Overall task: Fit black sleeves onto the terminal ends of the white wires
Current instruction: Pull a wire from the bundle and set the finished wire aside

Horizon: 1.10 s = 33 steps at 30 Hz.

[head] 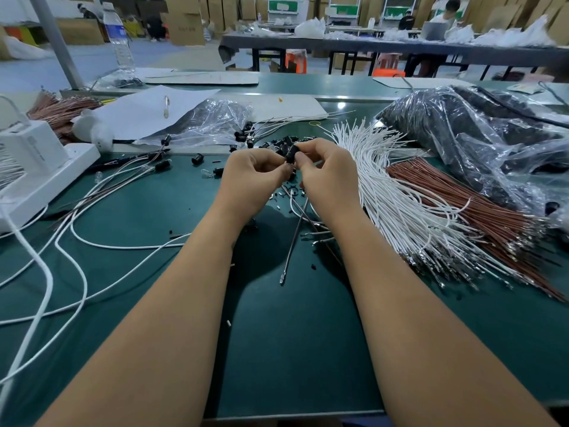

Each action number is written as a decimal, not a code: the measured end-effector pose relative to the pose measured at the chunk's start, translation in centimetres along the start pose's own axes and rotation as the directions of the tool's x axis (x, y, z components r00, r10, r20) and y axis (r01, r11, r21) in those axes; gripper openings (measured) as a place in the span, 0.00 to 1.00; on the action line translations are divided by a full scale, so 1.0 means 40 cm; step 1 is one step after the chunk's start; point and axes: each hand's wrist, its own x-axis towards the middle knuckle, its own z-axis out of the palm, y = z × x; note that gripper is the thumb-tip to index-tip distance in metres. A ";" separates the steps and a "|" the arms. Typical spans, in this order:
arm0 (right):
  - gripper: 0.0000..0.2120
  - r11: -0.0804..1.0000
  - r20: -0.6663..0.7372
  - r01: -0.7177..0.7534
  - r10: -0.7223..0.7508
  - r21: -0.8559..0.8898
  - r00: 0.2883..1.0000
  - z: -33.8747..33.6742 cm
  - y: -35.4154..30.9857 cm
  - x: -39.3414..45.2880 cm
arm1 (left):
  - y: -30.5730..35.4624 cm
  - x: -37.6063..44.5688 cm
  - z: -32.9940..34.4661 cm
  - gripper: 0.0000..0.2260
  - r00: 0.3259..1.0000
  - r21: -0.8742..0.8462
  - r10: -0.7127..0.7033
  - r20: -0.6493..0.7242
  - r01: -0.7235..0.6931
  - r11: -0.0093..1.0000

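Observation:
My left hand [251, 175] and my right hand [326, 174] meet above the middle of the green table, fingertips pinched together on one black sleeve [291, 154]. A white wire [292, 204] and a brown one hang down from my hands, their metal ends trailing toward me. Loose black sleeves [277, 143] lie scattered just behind my hands. A thick fan of white wires [391, 192] with metal terminals spreads out on the right. Wires with black sleeves fitted [160, 164] lie to the left.
Brown wires [480, 211] lie beside the white bundle. Large plastic bags of black parts [480, 140] fill the right. A white device [30, 161] with cables sits at left, paper sheets [147, 112] and a water bottle [120, 38] behind. People work at distant tables.

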 end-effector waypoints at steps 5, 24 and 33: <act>0.05 1.000 0.018 -0.028 0.028 0.005 0.999 0.000 0.007 0.000 | -0.011 0.002 -0.007 0.04 0.996 -0.032 -0.082 0.046 0.084 0.996; 0.08 0.978 0.163 0.058 -0.025 -0.199 0.986 0.006 0.010 -0.011 | -0.086 0.032 -0.111 0.05 0.954 0.409 -0.230 -0.192 0.291 0.865; 0.14 0.844 0.639 0.454 -0.184 -0.287 0.747 0.053 -0.023 -0.038 | -0.073 0.033 -0.096 0.06 0.953 0.072 -0.226 -0.201 0.244 0.967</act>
